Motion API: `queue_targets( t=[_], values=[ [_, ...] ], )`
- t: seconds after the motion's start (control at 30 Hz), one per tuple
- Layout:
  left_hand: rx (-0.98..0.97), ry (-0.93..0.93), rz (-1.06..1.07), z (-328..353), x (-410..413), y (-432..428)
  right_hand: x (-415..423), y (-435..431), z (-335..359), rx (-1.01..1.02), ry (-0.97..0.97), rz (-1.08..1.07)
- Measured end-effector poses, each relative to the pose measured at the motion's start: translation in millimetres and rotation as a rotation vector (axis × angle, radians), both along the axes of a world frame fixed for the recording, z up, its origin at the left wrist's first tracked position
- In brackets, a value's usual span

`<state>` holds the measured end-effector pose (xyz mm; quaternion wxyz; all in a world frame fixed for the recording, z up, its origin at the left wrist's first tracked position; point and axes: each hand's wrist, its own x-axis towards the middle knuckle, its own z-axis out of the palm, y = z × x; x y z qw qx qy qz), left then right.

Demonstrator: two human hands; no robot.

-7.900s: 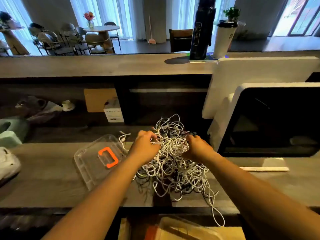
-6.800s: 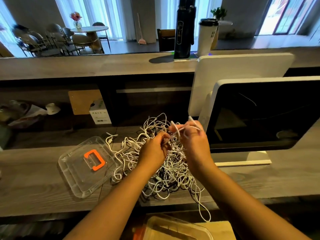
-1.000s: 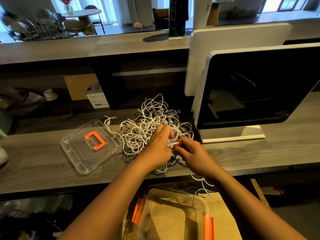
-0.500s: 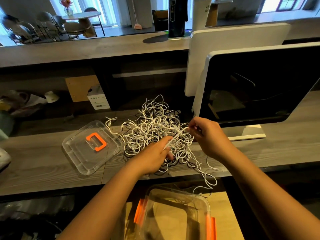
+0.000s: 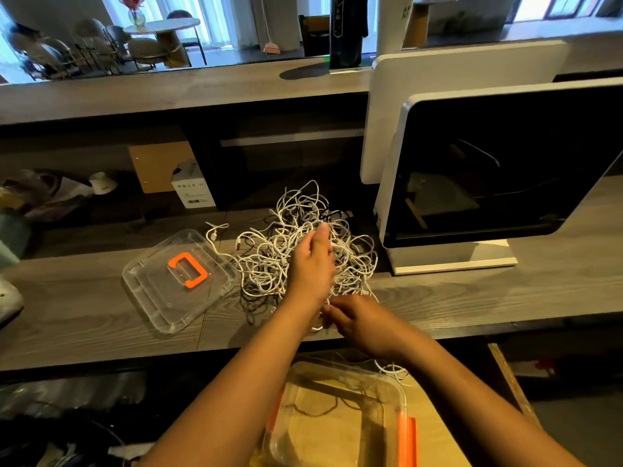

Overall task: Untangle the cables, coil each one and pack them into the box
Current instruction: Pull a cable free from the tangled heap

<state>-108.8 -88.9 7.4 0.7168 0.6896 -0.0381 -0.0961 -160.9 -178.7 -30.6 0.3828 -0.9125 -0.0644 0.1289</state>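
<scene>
While both hands worked at the heap, the left hand (image 5: 312,264) lay on top of the cables (image 5: 269,261) with its back to the camera. Its fingers (image 5: 323,232) were nearly straight, pressed together and reaching toward the far side. Thumb hidden; could not tell whether a strand was pinched beneath. The right hand (image 5: 362,323) sat at the near edge of the heap, just under the left wrist. Its fingers were curled in on white strands there, gripping them.

Cables lay on the grey wood counter (image 5: 84,318), between the clear lid (image 5: 158,298) and the base of the monitor (image 5: 505,170). Mostly white, a few dark ones buried deep; single cables could not be traced through the knot. Strands behind the left hand were covered. Some white loops hung over the counter's front edge near the box (image 5: 387,392), partly masked by the right forearm.

Heap had no clear long axis, roughly round, slightly longer from back to front. One loose plug end trailed left toward the lid. Lid lay flat, orange handle (image 5: 187,269) up, turned diagonally. Box stood below the counter, mouth up, its long side running away from the camera, near end cut off by the frame.
</scene>
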Motion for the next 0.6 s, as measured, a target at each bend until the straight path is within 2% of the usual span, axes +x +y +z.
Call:
queue_targets(
  t=[0.07,0.13,0.27,0.33,0.43,0.6],
  values=[
    [0.220,-0.110,0.008,-4.9,6.3,3.4,-3.1,-4.1,2.1,-0.069,0.001,0.039],
    [0.510,-0.243,-0.079,-9.7,9.3,3.2,-6.6,-10.5,2.6,-0.100,0.012,0.041],
    [0.938,-0.515,-0.207,-24.0,11.1,1.8,-4.2,-26.3,6.3,-0.136,-0.063,-0.013],
    [1.107,-0.508,-0.289,-30.2,10.8,0.7,-3.6,-37.5,11.3,-0.186,-0.101,-0.018],
    [1.196,-0.407,-0.396,-37.7,10.8,2.2,-5.3,-55.1,14.9,-0.203,-0.146,-0.061],
    [1.080,-0.185,-0.519,-36.6,-5.6,-11.1,-6.2,-76.6,17.3,-0.149,-0.159,-0.283]
  ],
)
